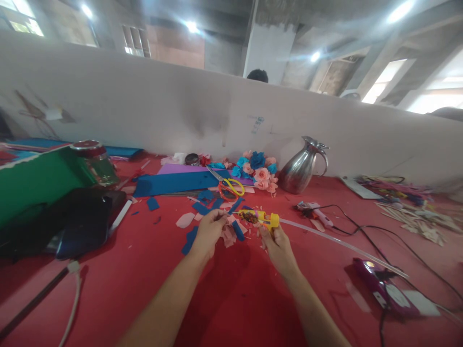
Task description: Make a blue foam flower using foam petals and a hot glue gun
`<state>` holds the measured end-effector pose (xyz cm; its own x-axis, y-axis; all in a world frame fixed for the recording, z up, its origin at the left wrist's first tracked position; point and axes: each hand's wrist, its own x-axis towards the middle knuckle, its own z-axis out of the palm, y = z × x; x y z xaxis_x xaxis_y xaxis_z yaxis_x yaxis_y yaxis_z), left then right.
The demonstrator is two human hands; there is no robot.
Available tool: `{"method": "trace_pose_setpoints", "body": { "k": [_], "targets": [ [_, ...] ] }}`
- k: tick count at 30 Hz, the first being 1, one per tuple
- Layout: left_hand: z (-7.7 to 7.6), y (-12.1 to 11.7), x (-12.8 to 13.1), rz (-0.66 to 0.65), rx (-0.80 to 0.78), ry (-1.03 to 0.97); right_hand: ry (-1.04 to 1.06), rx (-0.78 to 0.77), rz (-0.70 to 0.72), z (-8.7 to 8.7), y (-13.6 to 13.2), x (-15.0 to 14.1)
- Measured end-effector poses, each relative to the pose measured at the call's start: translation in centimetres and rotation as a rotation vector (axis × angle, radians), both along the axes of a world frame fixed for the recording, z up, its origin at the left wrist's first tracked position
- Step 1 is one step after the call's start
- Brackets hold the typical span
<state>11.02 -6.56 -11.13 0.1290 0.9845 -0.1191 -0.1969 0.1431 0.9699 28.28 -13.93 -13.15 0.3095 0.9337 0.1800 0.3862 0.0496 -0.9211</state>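
Yellow is the colour of the glue gun (pixel 268 220) in my right grip (pixel 280 246), whose fingers are closed around its handle just nearer me than the scissors (pixel 221 180) and to their right. From the gun's back end, a long clear stick (pixel 336 240) runs out to the right over the red counter (pixel 231 308). My left grip (pixel 211 232) is nearer me than the scissors and a little to their left, fingertips drawn together near the gun's nozzle; I cannot tell whether they pinch anything.

Pink and blue paper scraps (pixel 229 235) lie on the near side of the scissors, between and around my two grips. A broad blue strip (pixel 170 183) reaches leftward from the scissors, partly over a purple sheet (pixel 181 168). To the right of the scissors and farther back sits a bunch of pink and blue paper flowers (pixel 262 174), with a shiny metal jug (pixel 298 171) standing beyond it on the right. Well left of the scissors, a red-lidded clear jar (pixel 102 168) stands beside a green sheet (pixel 39 185).
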Motion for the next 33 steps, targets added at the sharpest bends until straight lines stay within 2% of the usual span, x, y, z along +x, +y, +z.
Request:
{"method": "trace_pose_setpoints", "body": {
  "k": [7,13,17,20,22,25,29,31,33],
  "targets": [
    [-0.1,0.0,0.0,-0.001,0.007,0.011,-0.010,-0.005,-0.010,0.0,0.0,0.1],
    [0.4,-0.1,-0.1,0.018,-0.006,0.032,0.066,0.030,-0.004,0.4,-0.2,0.1],
    [0.9,-0.2,-0.1,0.029,-0.039,0.029,0.086,-0.006,-0.100,0.4,0.4,0.8],
    [1.2,-0.3,-0.3,0.011,-0.038,-0.005,0.067,-0.052,-0.157,-0.3,1.3,2.1],
    [1.4,-0.3,-0.4,-0.024,-0.040,-0.068,-0.028,-0.075,-0.182,-1.0,1.9,3.2],
    [1.6,-0.4,-0.5,-0.078,-0.077,-0.190,-0.350,-0.076,-0.286,-1.5,2.2,4.7],
    [2.0,-0.5,-0.5,-0.112,-0.135,-0.284,-0.782,-0.055,-0.482,-0.1,1.6,5.2],
    [2.0,-0.4,-0.6,-0.107,-0.137,-0.298,-0.869,-0.056,-0.452,1.2,1.4,4.2],
    [2.0,-0.2,-0.7,-0.095,-0.119,-0.295,-0.823,-0.017,-0.242,2.4,1.5,2.4]
  ]
}}
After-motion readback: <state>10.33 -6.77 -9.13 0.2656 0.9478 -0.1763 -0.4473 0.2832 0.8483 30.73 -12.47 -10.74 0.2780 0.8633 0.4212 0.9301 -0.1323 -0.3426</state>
